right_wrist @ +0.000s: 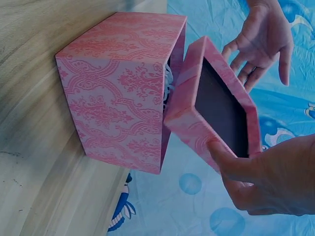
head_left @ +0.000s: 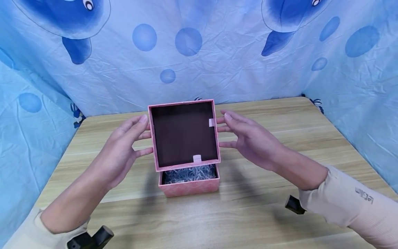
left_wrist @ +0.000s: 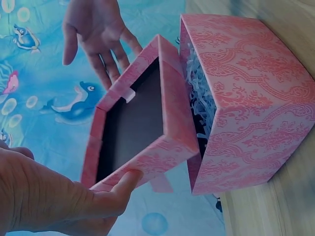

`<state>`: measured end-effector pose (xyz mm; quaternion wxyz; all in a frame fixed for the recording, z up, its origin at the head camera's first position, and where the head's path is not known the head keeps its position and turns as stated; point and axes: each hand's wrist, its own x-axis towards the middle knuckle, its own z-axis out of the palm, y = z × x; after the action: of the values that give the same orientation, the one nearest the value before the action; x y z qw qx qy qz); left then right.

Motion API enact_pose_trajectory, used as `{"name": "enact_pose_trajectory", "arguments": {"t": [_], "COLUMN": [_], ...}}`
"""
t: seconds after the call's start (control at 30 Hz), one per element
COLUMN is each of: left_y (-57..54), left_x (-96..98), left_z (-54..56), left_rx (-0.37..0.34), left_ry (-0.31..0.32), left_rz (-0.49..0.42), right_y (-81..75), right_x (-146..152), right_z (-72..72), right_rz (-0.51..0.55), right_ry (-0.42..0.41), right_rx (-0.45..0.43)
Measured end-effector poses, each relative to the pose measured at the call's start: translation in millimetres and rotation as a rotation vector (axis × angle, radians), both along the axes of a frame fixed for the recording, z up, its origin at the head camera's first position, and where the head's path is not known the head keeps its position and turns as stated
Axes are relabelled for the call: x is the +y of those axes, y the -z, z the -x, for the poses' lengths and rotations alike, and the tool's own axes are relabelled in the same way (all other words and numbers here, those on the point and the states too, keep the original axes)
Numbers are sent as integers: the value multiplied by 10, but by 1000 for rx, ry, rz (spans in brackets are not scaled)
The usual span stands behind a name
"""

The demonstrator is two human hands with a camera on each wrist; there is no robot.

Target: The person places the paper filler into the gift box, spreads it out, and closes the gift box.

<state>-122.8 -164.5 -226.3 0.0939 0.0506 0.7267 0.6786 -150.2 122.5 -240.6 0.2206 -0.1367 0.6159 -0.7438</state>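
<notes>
A pink patterned box lid with a dark inside is tilted up over a matching pink box, its inner side facing me. Fingertips of my left hand touch the lid's left side, and those of my right hand are at its right side. The lid is between the hands; their fingers are mostly straight and the thumbs stand apart from them. In the left wrist view the lid leans at the mouth of the box. Pale shredded paper fills the part of the box that shows.
The box stands on a wood-grain table. A blue cloth printed with whales and bubbles hangs behind and beside the table. A black device is at the left wrist and another at the right.
</notes>
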Motion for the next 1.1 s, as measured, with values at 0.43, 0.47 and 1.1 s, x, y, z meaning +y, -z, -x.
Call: {"name": "enact_pose_trajectory", "arguments": {"t": [0.43,0.47,1.1], "left_y": [-54,-57,-47], "left_x": [59,64,60], "left_z": [-98,-105,-141], "left_rx": [117,134,278], "left_ry": [-32,-39,-177], "left_rz": [-27,-32,-107], "right_y": [-50,-57,-160], "right_x": [-93,-99,-263], "right_z": [-33,-41,-123], "right_rz": [53,57,-50], "right_ry": [95,112,308], "right_rx": [127,146,328]}}
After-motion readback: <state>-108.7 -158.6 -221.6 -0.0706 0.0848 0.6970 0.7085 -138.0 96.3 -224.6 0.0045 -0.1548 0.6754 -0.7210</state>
